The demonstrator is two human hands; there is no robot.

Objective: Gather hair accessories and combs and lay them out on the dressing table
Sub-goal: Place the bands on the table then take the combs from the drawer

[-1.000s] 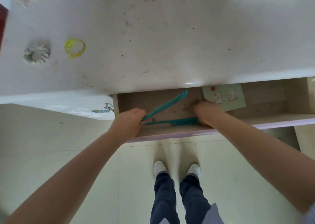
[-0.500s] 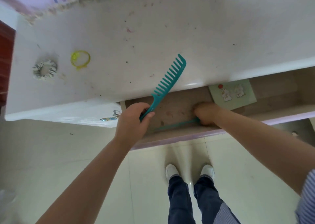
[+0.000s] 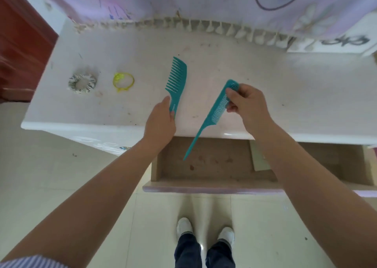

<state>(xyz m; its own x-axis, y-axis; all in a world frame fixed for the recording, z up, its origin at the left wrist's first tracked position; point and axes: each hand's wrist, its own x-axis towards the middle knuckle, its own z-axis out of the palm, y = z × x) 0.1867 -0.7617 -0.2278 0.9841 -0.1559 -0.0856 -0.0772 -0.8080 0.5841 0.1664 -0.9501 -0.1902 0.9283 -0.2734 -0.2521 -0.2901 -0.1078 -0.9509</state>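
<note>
A teal wide-tooth comb (image 3: 177, 78) lies over the white dressing table (image 3: 265, 88), teeth to the left; my left hand (image 3: 161, 120) grips its handle near the table's front edge. My right hand (image 3: 246, 104) pinches the toothed head of a teal tail comb (image 3: 212, 112), whose thin tail slants down-left past the table edge over the open drawer (image 3: 206, 165). A striped fabric scrunchie (image 3: 82, 83) and a yellow hair tie (image 3: 123, 82) lie side by side at the table's left.
The drawer juts out toward me under the table's front edge, with a pale card (image 3: 258, 159) at its right. A lilac patterned cloth (image 3: 183, 0) hangs along the back. A dark red door (image 3: 18, 43) stands at the left. My shoes (image 3: 184, 226) are on the tiled floor.
Both hands rose from the drawer to the tabletop. My left hand carried the wide-tooth comb up and onto the table; my right hand lifted the tail comb out of the drawer.
</note>
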